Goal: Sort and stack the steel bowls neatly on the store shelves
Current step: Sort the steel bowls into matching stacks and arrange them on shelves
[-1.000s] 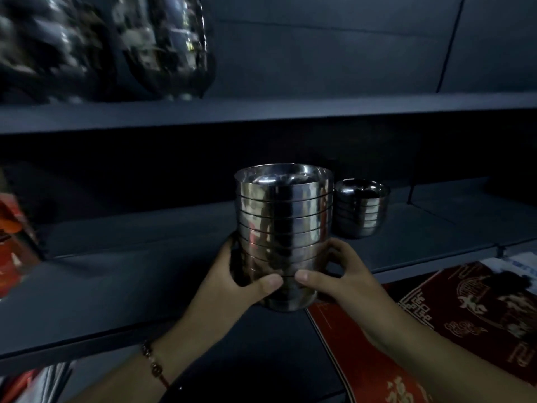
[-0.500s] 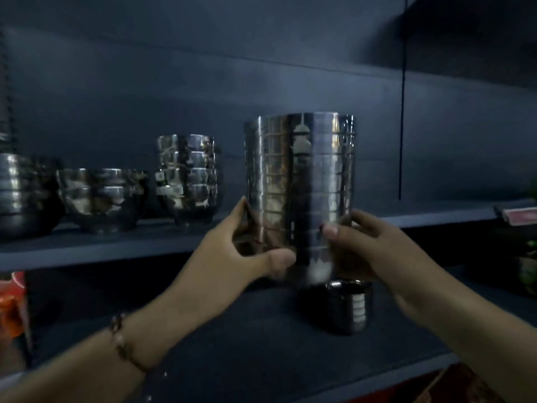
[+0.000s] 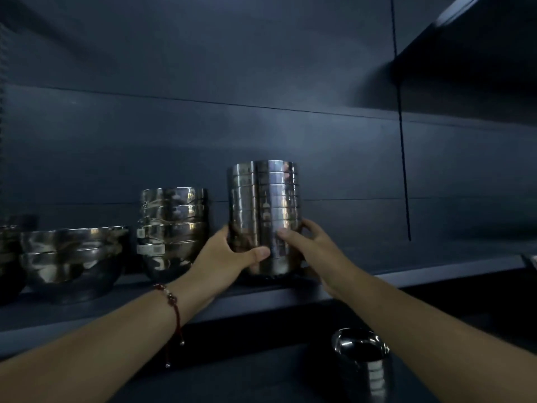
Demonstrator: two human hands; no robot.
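Note:
A tall stack of several small steel bowls [image 3: 264, 205] stands upright on the upper dark shelf [image 3: 436, 271]. My left hand [image 3: 229, 254] grips its lower left side, thumb across the front. My right hand [image 3: 308, 245] grips the lower right side. To the left on the same shelf stand a stack of medium steel bowls [image 3: 174, 228] with price labels and a stack of wider bowls [image 3: 72, 257]. A short stack of small bowls [image 3: 363, 362] sits on the lower shelf, under my right forearm.
More steel bowls [image 3: 8, 257] show at the far left edge. The upper shelf runs on to the right of the held stack. Another shelf [image 3: 479, 39] juts out at the top right. A dark back panel closes the shelf behind.
Both hands lifted the tall stack from the lower shelf up to the upper shelf, where its base now rests to the right of the medium bowls. The view tilted upward.

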